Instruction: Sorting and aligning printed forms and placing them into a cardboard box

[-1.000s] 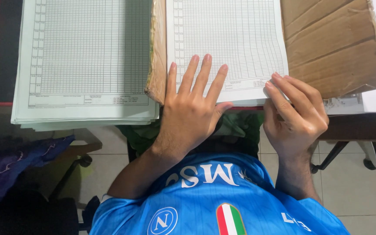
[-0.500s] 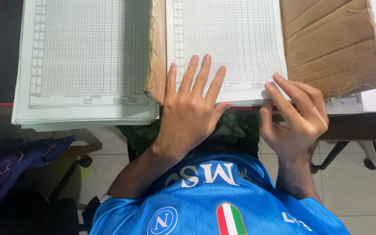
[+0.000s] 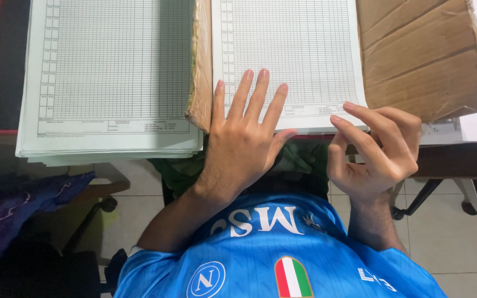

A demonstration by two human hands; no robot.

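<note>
Our left hand (image 3: 244, 140) lies flat, fingers spread, on the right-hand sheet stack (image 3: 288, 55), whose long axis runs away from us, near edge overhanging the tabletop (image 3: 459, 157). Our right hand (image 3: 379, 149), grip half curled and empty, hovers at that stack's near corner. Two stacks: the second stack (image 3: 109, 77) lies left, with a cardboard box (image 3: 420, 55) on the right.

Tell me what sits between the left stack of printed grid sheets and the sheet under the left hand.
In the head view, a plastic-wrapped brown bundle edge stands between the left stack and the grid sheet that the left hand presses flat.
</note>
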